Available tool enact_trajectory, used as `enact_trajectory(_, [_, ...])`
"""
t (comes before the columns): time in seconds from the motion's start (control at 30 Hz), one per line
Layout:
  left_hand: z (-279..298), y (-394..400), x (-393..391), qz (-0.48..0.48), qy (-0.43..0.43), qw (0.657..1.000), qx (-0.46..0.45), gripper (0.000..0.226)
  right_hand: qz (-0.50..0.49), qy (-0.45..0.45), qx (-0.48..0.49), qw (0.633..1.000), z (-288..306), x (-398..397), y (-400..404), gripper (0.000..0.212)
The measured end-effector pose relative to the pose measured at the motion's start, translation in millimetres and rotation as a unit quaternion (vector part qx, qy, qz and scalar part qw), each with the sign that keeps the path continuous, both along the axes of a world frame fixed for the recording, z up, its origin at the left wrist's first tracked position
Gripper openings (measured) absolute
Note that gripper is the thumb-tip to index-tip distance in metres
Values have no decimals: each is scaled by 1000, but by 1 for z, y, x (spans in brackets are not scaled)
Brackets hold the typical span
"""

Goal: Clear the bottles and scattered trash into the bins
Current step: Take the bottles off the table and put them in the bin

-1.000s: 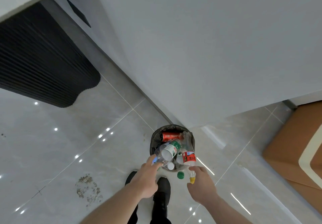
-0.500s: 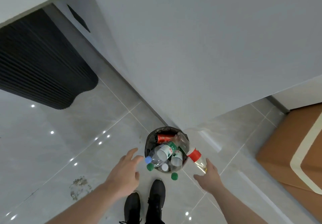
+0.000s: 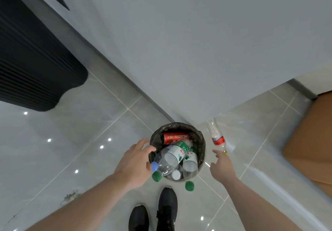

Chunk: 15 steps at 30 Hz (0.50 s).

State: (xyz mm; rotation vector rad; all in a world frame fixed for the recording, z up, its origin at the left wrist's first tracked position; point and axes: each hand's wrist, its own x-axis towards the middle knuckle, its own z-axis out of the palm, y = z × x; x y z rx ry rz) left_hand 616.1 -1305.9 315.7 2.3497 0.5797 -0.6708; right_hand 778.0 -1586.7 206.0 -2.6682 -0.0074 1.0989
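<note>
A small round bin (image 3: pixel 177 125) with a dark liner stands on the tiled floor at a wall corner. It is heaped with a red can (image 3: pixel 176 137), green-labelled bottles (image 3: pixel 175 153) and a clear blue-capped bottle (image 3: pixel 161 166); two green caps (image 3: pixel 156 176) stick out over the near rim. A clear bottle with a red label (image 3: pixel 216 137) is outside the bin, just right of it by the wall base. My left hand (image 3: pixel 134 164) hovers open at the bin's left rim beside the blue cap. My right hand (image 3: pixel 221 168) is open, its fingers reaching toward the red-labelled bottle's yellow cap.
My black shoes (image 3: pixel 167 205) stand just in front of the bin. The grey wall (image 3: pixel 197 51) rises behind it. A brown box-like object (image 3: pixel 309 144) sits at the right, a black ribbed object (image 3: pixel 32 65) at the far left. A dirty stain (image 3: pixel 70 196) marks the floor.
The red-labelled bottle, held by my right hand at the bin a second ago, has slipped off the heap and ended up outside to the right. Both hands have opened.
</note>
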Motion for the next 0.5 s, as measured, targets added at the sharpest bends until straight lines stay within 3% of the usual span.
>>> enact_trajectory(0.3, [-14, -26, 33, 5, -51, 999, 10, 49, 1, -13, -81, 997, 4, 35, -77, 80])
enact_trajectory(0.5, [-86, 12, 77, 82, -101, 989, 70, 44, -8, -20, -60, 998, -87, 126, -88, 106])
